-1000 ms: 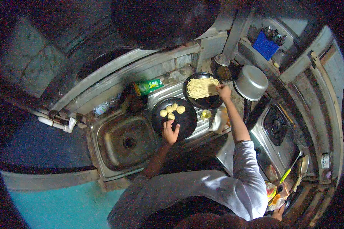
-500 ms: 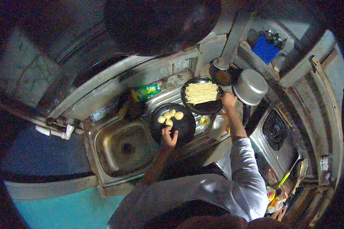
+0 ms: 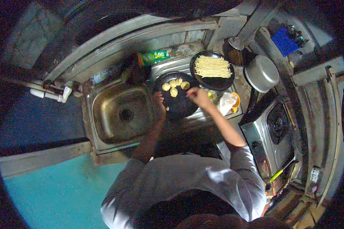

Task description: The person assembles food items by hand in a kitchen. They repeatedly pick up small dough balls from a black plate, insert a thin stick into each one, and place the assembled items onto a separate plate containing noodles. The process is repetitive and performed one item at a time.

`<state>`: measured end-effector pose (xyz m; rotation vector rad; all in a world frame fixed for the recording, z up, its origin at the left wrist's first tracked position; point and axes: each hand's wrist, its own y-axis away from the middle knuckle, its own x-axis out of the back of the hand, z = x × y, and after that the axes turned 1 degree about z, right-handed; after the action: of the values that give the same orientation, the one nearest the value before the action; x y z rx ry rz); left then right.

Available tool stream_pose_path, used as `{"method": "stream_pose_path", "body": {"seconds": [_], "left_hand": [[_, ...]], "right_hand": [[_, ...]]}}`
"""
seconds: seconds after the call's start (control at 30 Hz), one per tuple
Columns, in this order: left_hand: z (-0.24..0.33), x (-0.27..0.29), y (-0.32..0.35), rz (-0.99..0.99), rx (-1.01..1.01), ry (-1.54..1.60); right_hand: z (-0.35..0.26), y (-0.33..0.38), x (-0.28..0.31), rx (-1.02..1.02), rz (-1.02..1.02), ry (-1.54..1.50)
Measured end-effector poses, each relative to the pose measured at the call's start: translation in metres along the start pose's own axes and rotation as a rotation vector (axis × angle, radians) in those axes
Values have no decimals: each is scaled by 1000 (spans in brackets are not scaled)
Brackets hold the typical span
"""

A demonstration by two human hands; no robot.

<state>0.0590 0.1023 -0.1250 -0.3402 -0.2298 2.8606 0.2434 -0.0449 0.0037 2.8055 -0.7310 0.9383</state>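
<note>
Black round plate (image 3: 178, 102) sits at frame centre on the steel drainboard just right of the sink basin (image 3: 120, 114). On its upper part lie several pale yellow pieces (image 3: 174, 86), close together, some touching.

Left hand (image 3: 159, 105): at the plate's left rim, fingers curled on the edge, apparently steadying it. Grip is small and dim; clamped or merely resting, cannot tell.

Right hand (image 3: 199, 96): over the plate's right rim, fingertips drawn together toward the pieces. Whether anything is pinched between them cannot be told.

Second black plate (image 3: 212, 70), above and right of the first, carries a flat heap of pale noodles (image 3: 212, 66). Metal pot (image 3: 262, 73) stands to its right; gas stove (image 3: 273, 131) at right of frame. Green packet (image 3: 153, 57) lies on the ledge above the sink. A clear bag and an orange cup (image 3: 230, 103) sit just right of the right hand.

Judgement: step in hand looks like arranging the yellow pieces on the first plate, one hand holding it steady. Next move would call for a light fingertip pinch on a single piece without nudging its neighbours, left hand keeping the plate from sliding toward the basin.
</note>
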Motion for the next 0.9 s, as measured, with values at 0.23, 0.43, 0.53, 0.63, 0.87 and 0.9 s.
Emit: {"method": "stream_pose_path", "body": {"seconds": [0.23, 0.43, 0.53, 0.63, 0.87, 0.9], "left_hand": [[44, 10, -17, 92, 192, 41], [-8, 21, -3, 16, 43, 33], [36, 9, 5, -141, 190, -125], [63, -8, 17, -168, 318, -102], [102, -17, 34, -215, 925, 387], [105, -18, 26, -226, 941, 425]], "right_hand": [[-12, 36, -133, 118, -270, 287], [-23, 41, -90, 86, -337, 480], [-12, 37, -52, -148, -248, 745], [30, 36, -49, -87, 60, 518], [-89, 81, -99, -22, -14, -233], [-81, 90, -128, 104, 176, -253]]}}
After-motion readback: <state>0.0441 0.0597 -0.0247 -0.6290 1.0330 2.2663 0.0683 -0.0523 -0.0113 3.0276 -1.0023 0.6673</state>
